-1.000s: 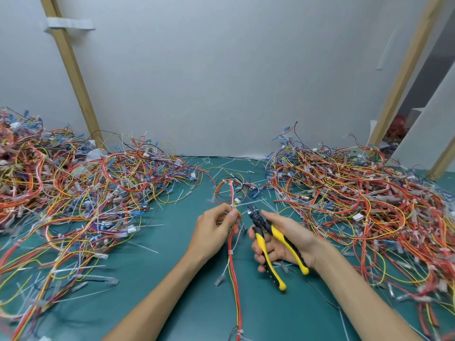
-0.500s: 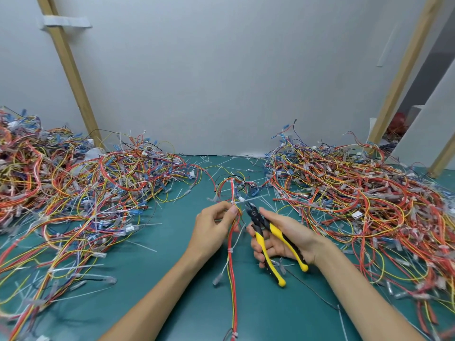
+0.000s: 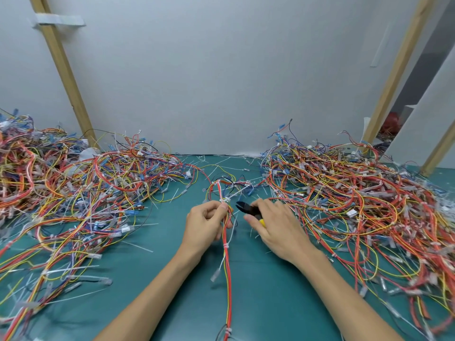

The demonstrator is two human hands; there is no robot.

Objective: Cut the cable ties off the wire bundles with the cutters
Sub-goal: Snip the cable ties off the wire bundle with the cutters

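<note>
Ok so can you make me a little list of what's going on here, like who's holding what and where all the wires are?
Left hand: pinches the wire bundle
Right hand: grips the cutters
Cutter tip: aimed at the white cable tie, small gap between them
Left pile: tangled wires on the left
Right pile: tangled wires on the right
Table: green, strewn with loose tie bits

The bench (image 3: 270, 291) is teal green, and the wire bundle (image 3: 227, 267) is red, orange and yellow, banded by a white cable tie (image 3: 226, 200). The cutters (image 3: 248, 209) are black with a yellow handle; the wire heaps (image 3: 344, 193) mix red, orange, yellow, blue and white.
</note>
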